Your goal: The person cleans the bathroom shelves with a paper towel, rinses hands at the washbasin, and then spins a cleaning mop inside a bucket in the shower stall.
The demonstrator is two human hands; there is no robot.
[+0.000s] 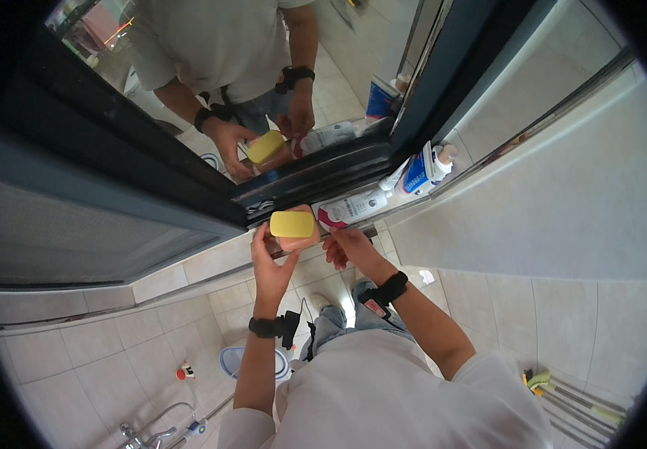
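Observation:
My left hand (270,269) is wrapped around a pink container (299,242) at the ledge by the window frame, thumb on the near side and fingers on the left. A flat yellow piece with rounded corners (292,224) covers its top; whether it is a lid or a block is unclear. My right hand (354,250) is just to the right, fingers loosely bent with nothing visible in them. Its fingertips are close to the magenta end of a white squeeze tube or bottle (357,207) lying on the ledge; contact cannot be made out.
Farther right on the ledge are a blue and white box or tube (418,174) and a white bottle (443,157). Dark-framed glass (234,56) beyond the ledge reflects both hands. A lidded bucket (259,362) is on the floor; a wall tap (144,435) is at lower left.

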